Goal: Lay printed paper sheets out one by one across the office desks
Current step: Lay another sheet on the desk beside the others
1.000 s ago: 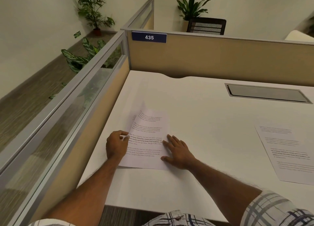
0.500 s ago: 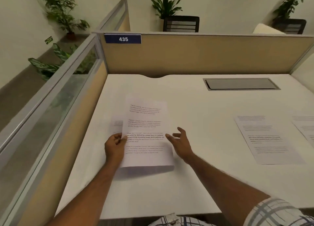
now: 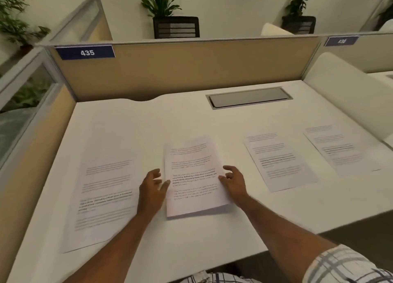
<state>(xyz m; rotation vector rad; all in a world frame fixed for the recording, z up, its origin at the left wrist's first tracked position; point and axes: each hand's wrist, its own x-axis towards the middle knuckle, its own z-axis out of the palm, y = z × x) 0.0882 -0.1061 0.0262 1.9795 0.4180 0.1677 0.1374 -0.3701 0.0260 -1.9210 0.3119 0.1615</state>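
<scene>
A stack of printed sheets [image 3: 194, 176] sits at the middle of the white desk [image 3: 191, 251], its near edge casting a shadow. My left hand [image 3: 152, 187] grips the stack's left edge, thumb on top. At the right edge is my right hand [image 3: 234, 181], fingers spread and thumb touching the paper. One laid sheet [image 3: 106, 197] lies flat to the left of the stack. To the right, two more laid sheets [image 3: 278, 161] [image 3: 340, 149] lie side by side.
A tan partition with a blue "435" label [image 3: 87, 52] closes the desk's far side, and a glass-topped divider [image 3: 25, 91] its left. A grey cable hatch [image 3: 248, 97] is set into the far right. A white side panel [image 3: 348, 95] bounds the right. Potted plants stand behind.
The stack has shifted right with my left hand, leaving one sheet flat on the desk at the left. My right hand moved to the stack's right edge. The view turned right.
</scene>
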